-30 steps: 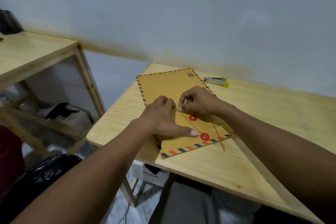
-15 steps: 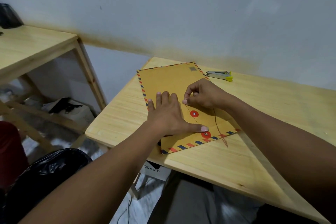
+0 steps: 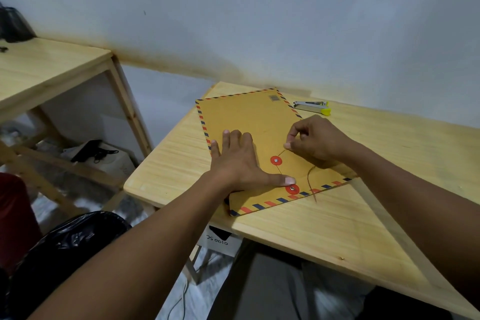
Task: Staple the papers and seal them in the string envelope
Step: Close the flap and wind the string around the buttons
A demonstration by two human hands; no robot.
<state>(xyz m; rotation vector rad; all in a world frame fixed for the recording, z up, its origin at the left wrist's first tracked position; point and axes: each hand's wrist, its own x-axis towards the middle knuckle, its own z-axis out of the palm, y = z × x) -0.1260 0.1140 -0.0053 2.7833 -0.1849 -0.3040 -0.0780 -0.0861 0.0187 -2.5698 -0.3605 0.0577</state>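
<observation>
The string envelope point(image 3: 249, 122), kraft brown with a red-and-blue striped border, lay flat on the wooden table point(image 3: 376, 202) near its left corner, flap end toward the person. Two red disc fasteners sat on it, the upper disc point(image 3: 276, 160) on the body and the lower disc point(image 3: 292, 189) on the folded flap. A thin string point(image 3: 281, 152) ran between the discs and up from the upper one. The right hand point(image 3: 315, 139), just right of the upper disc, pinched that string between thumb and forefinger, the other fingers curled. The loose tail point(image 3: 310, 182) trailed past the envelope's near edge. The left hand point(image 3: 237, 161) pressed flat on the envelope, fingers together, thumb stretched to the lower disc. Beyond the envelope's far right corner rested a silver stapler point(image 3: 311, 106) with a yellow end.
</observation>
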